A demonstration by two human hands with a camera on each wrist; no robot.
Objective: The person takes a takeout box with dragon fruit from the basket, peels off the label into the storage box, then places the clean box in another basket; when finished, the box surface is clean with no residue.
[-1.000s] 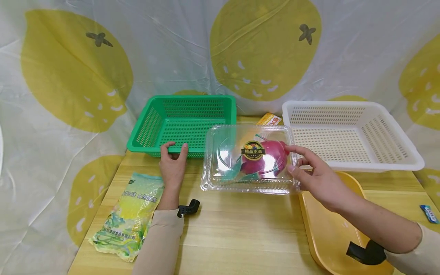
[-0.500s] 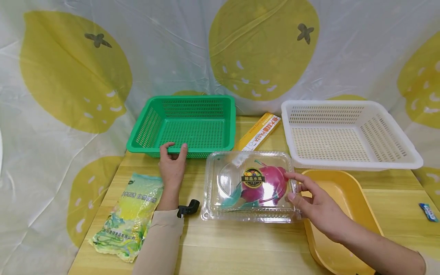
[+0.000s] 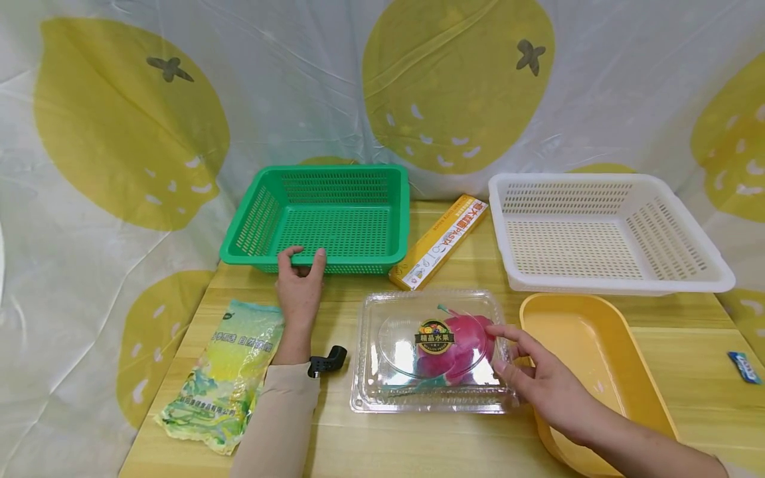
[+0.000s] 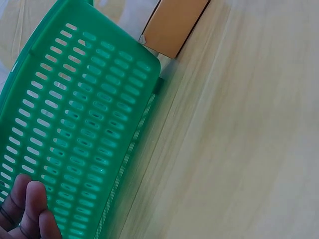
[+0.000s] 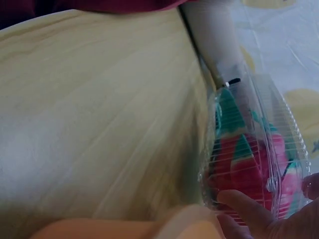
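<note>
With thumb and fingers, my left hand (image 3: 299,292) grips the front rim of the green plastic basket (image 3: 370,261). In the left wrist view, curled fingers (image 4: 35,201) show against the basket's slotted outer wall (image 4: 94,99). My right hand (image 3: 552,388) holds the right side of a clear plastic clamshell fruit box (image 3: 391,368), low over the table in front of the baskets. Inside the box is a pink fruit (image 3: 460,342) with green leafy tips, resembling a dragon fruit. The right wrist view shows the thumb and fingers at one end of the closed box (image 5: 249,164).
A pasta box (image 3: 442,242) lies slanted between the green basket and a white basket (image 3: 597,284). The yellow tray (image 3: 588,338) is right of the clamshell, partly under my right forearm. A printed food bag (image 3: 227,378) lies left; a small blue packet (image 3: 744,368) lies far right.
My right hand has brought the clamshell down and toward the front edge, uncovering the pasta box behind it. My left hand has stayed on the green basket's rim.
</note>
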